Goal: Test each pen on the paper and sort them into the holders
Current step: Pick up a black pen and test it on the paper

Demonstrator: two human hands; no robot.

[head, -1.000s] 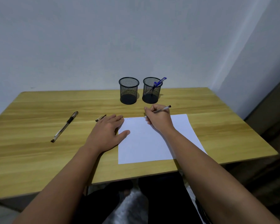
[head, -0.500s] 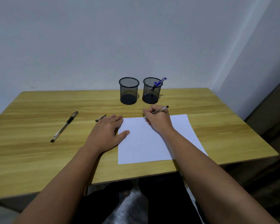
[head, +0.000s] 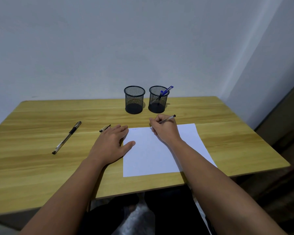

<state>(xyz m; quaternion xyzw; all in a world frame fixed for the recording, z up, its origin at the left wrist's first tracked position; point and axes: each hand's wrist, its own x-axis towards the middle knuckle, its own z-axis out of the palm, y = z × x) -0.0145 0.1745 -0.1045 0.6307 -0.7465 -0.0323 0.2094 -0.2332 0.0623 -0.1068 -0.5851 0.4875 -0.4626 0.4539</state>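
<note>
The right hand (head: 165, 131) grips a pen (head: 166, 119) on the paper's (head: 151, 155) twelve-o'clock edge; at nine o'clock, the left hand (head: 110, 145) lies flat, fingers spread.

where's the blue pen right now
In the head view, the blue pen stands tilted inside the right-hand mesh holder at the far edge of the table, its cap sticking out past the rim, beside the left mesh holder.

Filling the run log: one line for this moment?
right hand grip: pen on paper | left hand: flat on paper edge | right holder: blue pen
</note>
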